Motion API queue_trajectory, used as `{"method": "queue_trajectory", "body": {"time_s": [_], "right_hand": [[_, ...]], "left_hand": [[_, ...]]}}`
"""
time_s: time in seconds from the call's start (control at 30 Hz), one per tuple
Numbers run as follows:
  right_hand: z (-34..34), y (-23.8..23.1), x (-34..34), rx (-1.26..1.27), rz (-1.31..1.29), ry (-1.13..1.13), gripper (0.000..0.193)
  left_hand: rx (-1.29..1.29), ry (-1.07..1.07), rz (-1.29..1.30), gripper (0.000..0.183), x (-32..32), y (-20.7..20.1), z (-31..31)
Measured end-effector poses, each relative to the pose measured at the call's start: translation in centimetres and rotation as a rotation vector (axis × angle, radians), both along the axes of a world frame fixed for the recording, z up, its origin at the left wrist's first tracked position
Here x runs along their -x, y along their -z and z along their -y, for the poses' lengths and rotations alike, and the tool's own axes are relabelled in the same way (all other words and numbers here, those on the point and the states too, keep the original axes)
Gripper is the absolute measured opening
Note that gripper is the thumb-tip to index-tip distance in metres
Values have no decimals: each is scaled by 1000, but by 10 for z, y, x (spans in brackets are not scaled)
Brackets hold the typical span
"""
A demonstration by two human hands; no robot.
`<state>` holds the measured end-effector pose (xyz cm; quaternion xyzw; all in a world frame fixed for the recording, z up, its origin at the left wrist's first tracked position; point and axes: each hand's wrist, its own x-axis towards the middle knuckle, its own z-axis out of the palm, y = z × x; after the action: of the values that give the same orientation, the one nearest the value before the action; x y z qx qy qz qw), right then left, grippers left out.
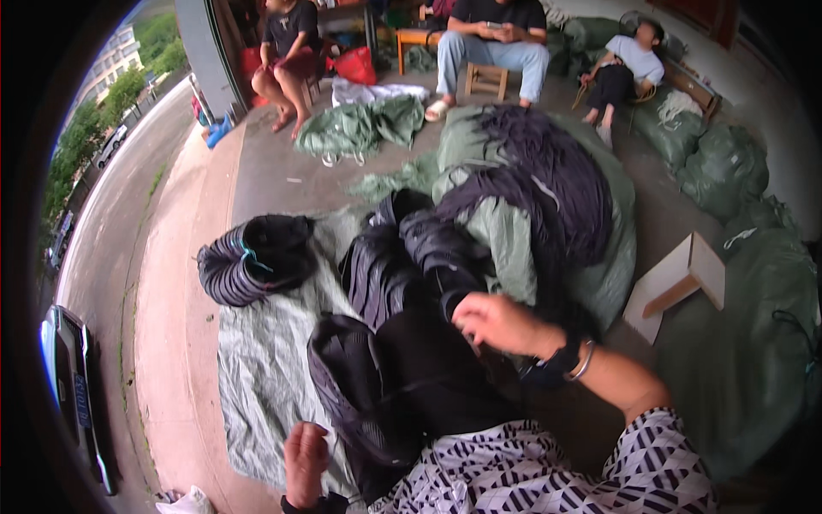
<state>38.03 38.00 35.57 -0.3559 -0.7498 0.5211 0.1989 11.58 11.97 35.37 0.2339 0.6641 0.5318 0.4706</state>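
Over my lap lies a dark mesh piece like a shoe upper (374, 433), next to plain black cloth (432, 364) on my thighs. My left hand (306, 463) is beside it at the lower left, fingers curled in; whatever they grip, if anything, is hidden. Raised above my right knee, my right hand (501, 324) has its fingers drawn together, and any small thing between them is too blurred to make out. Just beyond the knees sit stacks of black shoe uppers (381, 270), nested in rows. A further bundle of uppers (248, 261) is tied with turquoise cord.
Grey-green woven sheeting (257, 377) covers the floor at left. A large green sack (621, 223) spills dark purple fabric (556, 176). At right are a small wooden stool (685, 274) and bulging green sacks (728, 377). Several people sit at the back. A road (128, 223) runs outside.
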Motion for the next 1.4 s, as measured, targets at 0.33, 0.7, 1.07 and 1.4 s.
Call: {"method": "queue_trajectory", "body": {"time_s": [0.33,0.7,1.07,1.4], "right_hand": [[81,0,51,-834,164,-408,37],[-6,-11,-61,1190,-1226,-87,27],[-97,27,-387,459,-943,1167,31],[-92,15,-708,63,-393,1203,26]], "left_hand": [[-89,-30,-259,7,3,-2,-17],[18,229,-803,17,-11,21,-11],[-12,233,-962,17,0,27,-6],[145,141,-512,23,7,42,4]]}}
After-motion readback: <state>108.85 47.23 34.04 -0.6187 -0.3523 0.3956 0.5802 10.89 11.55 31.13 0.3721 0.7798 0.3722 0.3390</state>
